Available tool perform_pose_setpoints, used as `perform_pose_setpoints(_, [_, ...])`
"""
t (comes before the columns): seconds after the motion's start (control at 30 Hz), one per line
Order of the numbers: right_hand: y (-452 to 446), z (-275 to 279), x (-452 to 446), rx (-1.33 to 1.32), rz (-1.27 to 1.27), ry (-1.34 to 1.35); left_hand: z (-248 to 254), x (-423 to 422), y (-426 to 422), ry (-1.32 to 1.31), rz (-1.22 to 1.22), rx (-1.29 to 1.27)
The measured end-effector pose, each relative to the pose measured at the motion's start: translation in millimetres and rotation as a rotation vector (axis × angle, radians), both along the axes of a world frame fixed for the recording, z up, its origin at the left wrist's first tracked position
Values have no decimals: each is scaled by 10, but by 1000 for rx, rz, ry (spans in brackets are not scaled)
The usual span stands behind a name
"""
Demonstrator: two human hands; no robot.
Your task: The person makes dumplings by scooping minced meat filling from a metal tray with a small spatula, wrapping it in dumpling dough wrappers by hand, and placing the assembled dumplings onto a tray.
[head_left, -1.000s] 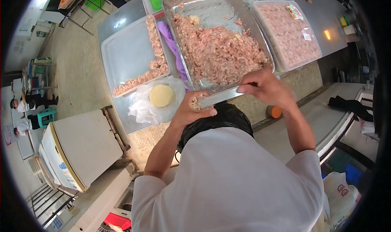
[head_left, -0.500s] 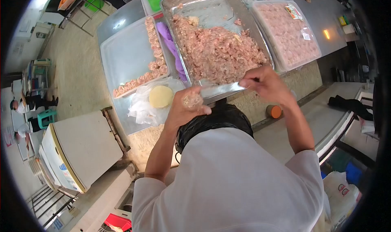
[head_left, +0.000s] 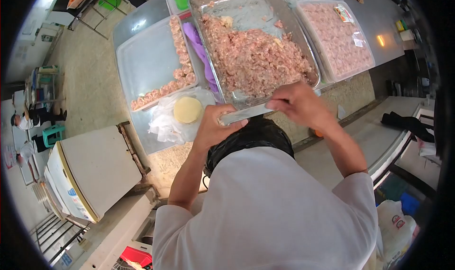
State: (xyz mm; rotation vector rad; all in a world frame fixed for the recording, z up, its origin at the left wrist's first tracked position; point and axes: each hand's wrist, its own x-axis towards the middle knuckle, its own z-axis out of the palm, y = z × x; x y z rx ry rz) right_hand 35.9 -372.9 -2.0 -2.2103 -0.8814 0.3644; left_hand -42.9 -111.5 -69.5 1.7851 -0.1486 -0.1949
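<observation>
While your right grip pinches flat blade by one end, other end lies at your curled left grip; can't tell what's inside. Meat sits in pan just past both.

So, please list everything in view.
Metal pan: 1, silver, on grey table
Mince heap: 1, pink, in pan
Plastic tray: 1, translucent, left of pan
Dumplings: many, pinkish, in tray
Lidded container: 1, translucent, right of pan
Wrapper stack: 1, yellowish, on plastic bag
Cloth: 1, purple, beside pan
Stool: 1, teal, far left
People: at least 2, white tops, far left
Appliance: 1, whitish, lower left
Spatula: 1, silver, between hands
Left hand: 1, bare, at spatula
Right hand: 1, bare, holding spatula
</observation>
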Motion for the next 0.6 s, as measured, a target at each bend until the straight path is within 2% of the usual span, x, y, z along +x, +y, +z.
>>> perform_pose_setpoints(0.07, [-33,-140,50,-29,-50,276,106,-4,-10,-58,-32,-9])
perform_pose_setpoints(0.1, [-52,-206,95,-44,-73,414,23,-23,33,-6,1,-15])
perform_pose_setpoints(0.2, [-78,-424,191,-97,-78,30,-216,-80,212,108,83,-31])
perform_pose_setpoints(0.3, [99,-770,130,-272,-122,-13,-186,-101,195,130,79,-55])
perform_pose_setpoints(0.4, [357,-757,119,-411,-159,15,-146,-102,172,126,84,-67])
perform_pose_setpoints(0.6, [162,-856,27,41,-42,20,-311,-163,286,211,201,-183])
